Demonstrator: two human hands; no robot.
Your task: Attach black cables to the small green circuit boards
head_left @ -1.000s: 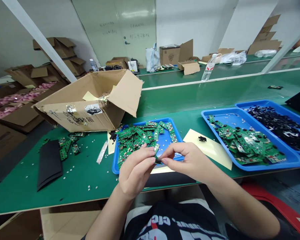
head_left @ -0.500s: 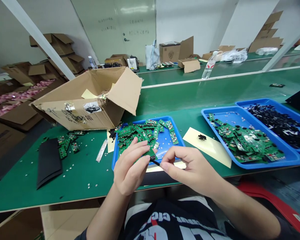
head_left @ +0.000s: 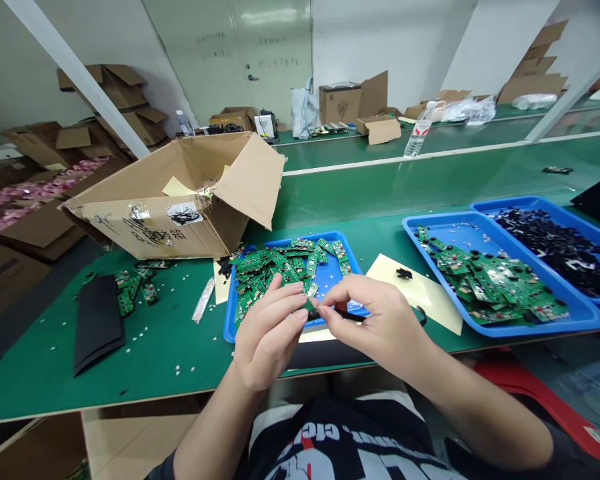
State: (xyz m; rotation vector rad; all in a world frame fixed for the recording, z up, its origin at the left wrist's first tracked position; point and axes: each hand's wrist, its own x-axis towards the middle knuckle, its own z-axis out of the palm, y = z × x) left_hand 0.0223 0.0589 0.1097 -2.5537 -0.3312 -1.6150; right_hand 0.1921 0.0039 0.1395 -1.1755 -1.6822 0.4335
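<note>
My left hand (head_left: 270, 337) is closed around a small green circuit board (head_left: 312, 307), most of it hidden by the fingers. A round black part (head_left: 313, 314) shows at the board's near end. My right hand (head_left: 375, 320) has its thumb and forefinger tips at that end of the board. A thin black strip-like piece (head_left: 351, 315) lies across the right hand's grip, and a dark curved end shows past the back of the hand; its kind I cannot make out. Beneath both hands is a blue tray (head_left: 357, 257) with a heap of green circuit boards (head_left: 265, 267).
Right of me stand a blue tray of boards (head_left: 490, 283) and a tray of black parts (head_left: 555, 247). Yellow paper (head_left: 430, 303) lies between trays. A large cardboard box (head_left: 165, 227) stands behind left, black sheets (head_left: 99, 323) nearer. Farther back is a water bottle (head_left: 419, 133).
My right fingertips have moved left to the board's end. The black strip, earlier reaching from them to the board, now lies back across the right hand. My left hand has barely moved.
</note>
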